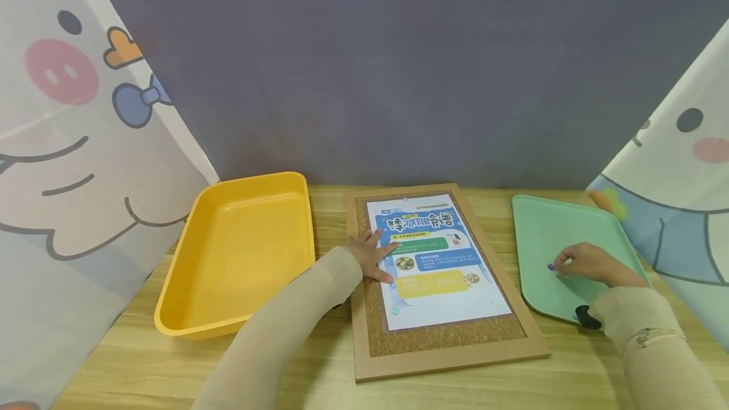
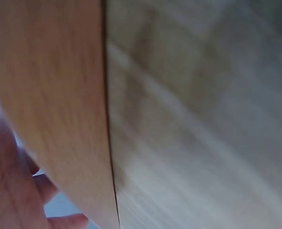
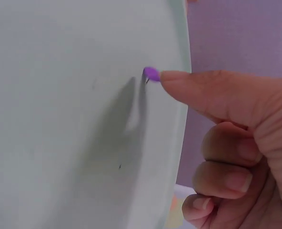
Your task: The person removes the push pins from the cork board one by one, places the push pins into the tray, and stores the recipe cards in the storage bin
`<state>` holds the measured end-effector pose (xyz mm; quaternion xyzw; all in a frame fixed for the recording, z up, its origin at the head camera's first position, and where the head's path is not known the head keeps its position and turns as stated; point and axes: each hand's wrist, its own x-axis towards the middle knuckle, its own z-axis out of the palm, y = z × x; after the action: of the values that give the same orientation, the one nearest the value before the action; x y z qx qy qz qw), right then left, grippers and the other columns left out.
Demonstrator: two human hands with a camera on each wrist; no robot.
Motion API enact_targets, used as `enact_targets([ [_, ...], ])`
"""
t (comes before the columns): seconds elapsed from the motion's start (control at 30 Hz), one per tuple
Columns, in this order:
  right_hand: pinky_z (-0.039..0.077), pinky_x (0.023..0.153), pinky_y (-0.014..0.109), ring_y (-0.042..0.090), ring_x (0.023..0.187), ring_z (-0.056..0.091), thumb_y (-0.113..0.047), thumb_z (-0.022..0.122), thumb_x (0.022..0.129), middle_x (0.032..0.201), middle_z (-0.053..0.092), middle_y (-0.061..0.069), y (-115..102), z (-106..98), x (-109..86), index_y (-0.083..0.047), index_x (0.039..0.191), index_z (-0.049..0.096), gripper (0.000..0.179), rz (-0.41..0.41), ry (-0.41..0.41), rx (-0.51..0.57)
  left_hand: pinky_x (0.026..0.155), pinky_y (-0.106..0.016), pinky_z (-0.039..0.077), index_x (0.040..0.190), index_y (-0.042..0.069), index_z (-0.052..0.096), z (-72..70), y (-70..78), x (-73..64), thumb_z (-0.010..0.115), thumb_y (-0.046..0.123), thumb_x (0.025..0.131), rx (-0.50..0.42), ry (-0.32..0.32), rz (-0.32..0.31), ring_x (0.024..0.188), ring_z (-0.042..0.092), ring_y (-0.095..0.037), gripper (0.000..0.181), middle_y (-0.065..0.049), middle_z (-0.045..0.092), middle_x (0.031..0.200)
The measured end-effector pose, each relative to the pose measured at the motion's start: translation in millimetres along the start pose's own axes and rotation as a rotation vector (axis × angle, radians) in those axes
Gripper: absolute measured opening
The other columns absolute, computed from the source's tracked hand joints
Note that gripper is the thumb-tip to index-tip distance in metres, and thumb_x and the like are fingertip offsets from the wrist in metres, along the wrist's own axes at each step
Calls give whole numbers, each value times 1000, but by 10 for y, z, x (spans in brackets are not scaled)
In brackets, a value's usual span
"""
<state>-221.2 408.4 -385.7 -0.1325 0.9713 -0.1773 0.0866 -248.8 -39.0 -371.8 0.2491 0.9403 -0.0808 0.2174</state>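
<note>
A corkboard [image 1: 444, 340] with a light wooden frame lies in the middle of the table, a printed poster [image 1: 450, 312] on its cork. My left hand [image 1: 370, 257] rests with spread fingers across the frame's left side and the poster's edge. In the left wrist view, part of that hand [image 2: 12, 176] shows beside the wooden frame [image 2: 60, 95]. Over the green tray [image 1: 558, 220], my right hand [image 1: 592, 264] pinches a small purple push pin [image 3: 152, 74] at the fingertips. Its other fingers are curled in. A teal pin [image 1: 395, 311] sits at the poster's lower left corner.
A deep yellow tray [image 1: 233, 324] stands left of the corkboard on the wood-grain table [image 1: 433, 391]. Behind is a grey panel [image 1: 364, 81]. Cartoon-printed sheets [image 1: 74, 157] hang at both sides.
</note>
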Motion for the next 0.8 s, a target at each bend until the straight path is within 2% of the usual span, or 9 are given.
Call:
enact_targets([
  [0.13,47,64,38,25,77,60,-9,70,81,85,67,12,-112,-19,27,-1,83,69,9,-27,-12,-10,113,-51,19,155,35,9,2,-6,-2,47,70,85,-11,-2,-2,146,3,-28,87,-8,0,161],
  [0.23,48,65,41,30,77,62,-8,71,80,83,68,12,-214,-24,61,-1,82,68,8,-80,2,-50,112,-52,19,155,35,11,0,-4,-5,48,70,85,-17,7,3,146,4,-29,87,-8,1,161],
  [0.37,47,63,39,21,67,59,-7,71,81,72,66,4,-385,-31,112,0,83,68,8,-108,6,-43,112,-51,21,154,35,11,7,-11,12,48,71,84,-2,16,7,146,5,-29,87,-8,2,161],
  [0.5,41,58,34,12,57,50,-7,67,84,64,59,-3,-565,-51,130,2,88,67,10,-83,-18,17,112,-50,22,155,35,10,13,-20,28,46,72,85,16,23,14,146,6,-29,87,-8,2,161],
  [0.63,39,54,31,13,53,47,-7,66,86,63,57,-1,-683,-42,136,2,90,67,10,-76,-27,52,112,-51,20,155,35,11,24,-21,25,47,71,86,-1,27,26,146,5,-29,86,-9,2,161],
  [0.8,40,56,30,9,59,45,-8,68,85,70,63,-2,-764,47,191,-2,84,68,6,-155,-7,60,112,-52,20,155,34,11,22,-22,9,47,70,86,-5,23,25,146,5,-29,85,-9,3,161],
])
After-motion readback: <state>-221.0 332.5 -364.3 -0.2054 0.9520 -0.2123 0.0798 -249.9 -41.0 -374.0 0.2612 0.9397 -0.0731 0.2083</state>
